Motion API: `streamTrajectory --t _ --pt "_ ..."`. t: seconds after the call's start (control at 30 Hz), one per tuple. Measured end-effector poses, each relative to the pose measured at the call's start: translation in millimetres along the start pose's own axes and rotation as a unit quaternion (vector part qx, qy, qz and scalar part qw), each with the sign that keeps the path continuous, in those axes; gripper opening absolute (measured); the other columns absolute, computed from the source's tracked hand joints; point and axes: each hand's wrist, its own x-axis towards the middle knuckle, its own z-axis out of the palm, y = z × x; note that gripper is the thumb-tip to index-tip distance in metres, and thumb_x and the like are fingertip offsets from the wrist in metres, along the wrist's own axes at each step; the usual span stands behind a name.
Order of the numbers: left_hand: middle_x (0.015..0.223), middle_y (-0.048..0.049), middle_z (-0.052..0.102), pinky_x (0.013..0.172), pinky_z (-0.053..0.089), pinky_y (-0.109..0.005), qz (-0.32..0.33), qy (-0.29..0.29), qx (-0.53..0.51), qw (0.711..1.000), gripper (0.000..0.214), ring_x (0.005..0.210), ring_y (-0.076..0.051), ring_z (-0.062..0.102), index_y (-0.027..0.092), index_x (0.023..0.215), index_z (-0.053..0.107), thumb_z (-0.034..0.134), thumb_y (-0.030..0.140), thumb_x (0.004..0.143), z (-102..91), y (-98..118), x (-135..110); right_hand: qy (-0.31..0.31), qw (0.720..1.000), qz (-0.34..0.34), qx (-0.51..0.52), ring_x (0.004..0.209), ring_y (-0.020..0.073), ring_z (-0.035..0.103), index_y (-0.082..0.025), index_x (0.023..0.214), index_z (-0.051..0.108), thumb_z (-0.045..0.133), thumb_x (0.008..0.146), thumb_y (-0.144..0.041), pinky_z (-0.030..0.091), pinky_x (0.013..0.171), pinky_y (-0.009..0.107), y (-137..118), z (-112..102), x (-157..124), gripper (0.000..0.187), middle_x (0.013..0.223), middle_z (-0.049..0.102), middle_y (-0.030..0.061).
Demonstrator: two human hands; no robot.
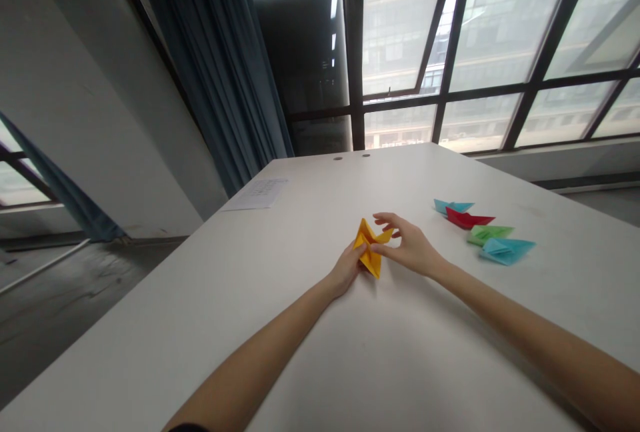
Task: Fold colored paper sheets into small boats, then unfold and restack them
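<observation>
A folded yellow paper piece [369,249] sits on the white table [310,352] between both hands. My left hand [346,271] pinches its left side, fingers closed on the paper. My right hand [409,245] grips its right flap between thumb and fingers. The paper is partly unfolded, with a pointed top and a flap sticking out to the right.
To the right lie several folded paper boats in a row: light blue [453,206], red [467,219], green [487,234] and blue [506,250]. A printed white sheet [257,195] lies at the table's far left. Dark curtains and large windows stand behind.
</observation>
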Motion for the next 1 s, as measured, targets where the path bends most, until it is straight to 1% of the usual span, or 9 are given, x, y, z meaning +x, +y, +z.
streamTrajectory --t 0.1,0.23,0.37,0.53,0.67,0.77,0.87,0.93,1.0 --pt "0.097 -0.0037 0.063 0.081 0.038 -0.027 0.018 -0.033 0.03 0.999 0.042 0.089 -0.018 0.055 0.017 0.106 0.057 0.065 0.037 0.069 2.0 -2 -1 0.009 0.999 -0.001 -0.046 0.084 0.0178 0.06 -0.021 0.111 0.052 0.059 0.071 -0.033 0.049 0.073 0.032 -3 0 0 0.042 0.1 0.064 0.0061" --pt "0.092 -0.0043 0.064 0.073 0.04 -0.026 -0.002 -0.029 0.026 0.999 0.041 0.081 -0.017 0.056 0.014 0.101 0.059 0.064 0.037 0.068 3.9 0 -3 -0.026 0.994 0.053 -0.09 0.069 0.0149 0.061 -0.022 0.103 0.059 0.049 0.076 -0.023 0.047 0.07 0.03 5 -7 3 0.029 0.078 0.068 0.0003" --pt "0.068 -0.0032 0.061 0.053 0.039 -0.023 -0.073 0.003 -0.011 0.997 0.029 0.056 -0.013 0.052 0.012 0.088 0.059 0.054 0.036 0.072 0.9 8 -4 -0.09 0.994 0.04 -0.046 0.073 0.0149 0.061 -0.021 0.093 0.065 0.048 0.077 -0.026 0.046 0.071 0.026 13 -15 8 0.023 0.086 0.069 0.0009" --pt "0.047 0.0013 0.046 0.042 0.033 -0.022 -0.121 -0.04 -0.062 0.99 0.033 0.04 -0.01 0.041 0.013 0.076 0.055 0.045 0.044 0.076 -6.9 17 -3 -0.099 0.991 0.068 -0.054 0.07 0.0143 0.061 -0.02 0.094 0.065 0.049 0.076 -0.028 0.045 0.065 0.024 17 -16 11 0.025 0.083 0.069 0.0016" --pt "0.071 -0.0024 0.057 0.055 0.04 -0.023 -0.077 -0.048 -0.086 0.992 0.044 0.06 -0.011 0.054 0.017 0.097 0.052 0.062 0.048 0.067 -7.3 19 -4 -0.053 0.983 0.116 -0.128 0.061 0.0133 0.058 -0.018 0.092 0.064 0.052 0.069 -0.023 0.042 0.059 0.023 23 -11 10 0.027 0.068 0.065 0.0005" --pt "0.091 -0.0034 0.057 0.062 0.042 -0.025 -0.033 -0.047 -0.025 0.998 0.087 0.07 -0.012 0.056 0.027 0.124 0.032 0.078 0.039 0.052 -2.8 15 -8 -0.022 0.98 0.14 -0.138 0.054 0.0123 0.054 -0.019 0.094 0.062 0.049 0.069 -0.024 0.04 0.057 0.023 26 -9 8 0.028 0.058 0.058 -0.0024" --pt "0.11 -0.0045 0.047 0.061 0.042 -0.024 0.045 -0.006 0.117 0.992 0.115 0.07 -0.01 0.054 0.038 0.133 0.013 0.083 0.024 0.042 3.1 8 -14 0.006 0.981 0.153 -0.118 0.054 0.0122 0.053 -0.018 0.105 0.056 0.049 0.071 -0.024 0.04 0.056 0.023 29 -7 6 0.036 0.056 0.055 -0.0044" --pt "0.118 -0.0053 0.042 0.062 0.042 -0.022 0.119 0.037 0.216 0.968 0.107 0.072 -0.008 0.052 0.038 0.132 0.018 0.081 0.02 0.047 5.7 2 -16 0.003 0.982 0.162 -0.098 0.055 0.0122 0.054 -0.018 0.108 0.054 0.049 0.071 -0.025 0.04 0.056 0.022 30 -6 5 0.038 0.057 0.055 -0.0049" --pt "0.117 -0.005 0.043 0.06 0.041 -0.02 0.18 0.074 0.28 0.94 0.08 0.072 -0.008 0.05 0.033 0.126 0.034 0.075 0.022 0.058 6.2 -1 -17 -0.009 0.982 0.169 -0.078 0.055 0.0121 0.055 -0.018 0.107 0.054 0.051 0.071 -0.026 0.04 0.057 0.023 31 -4 5 0.037 0.058 0.056 -0.0046"
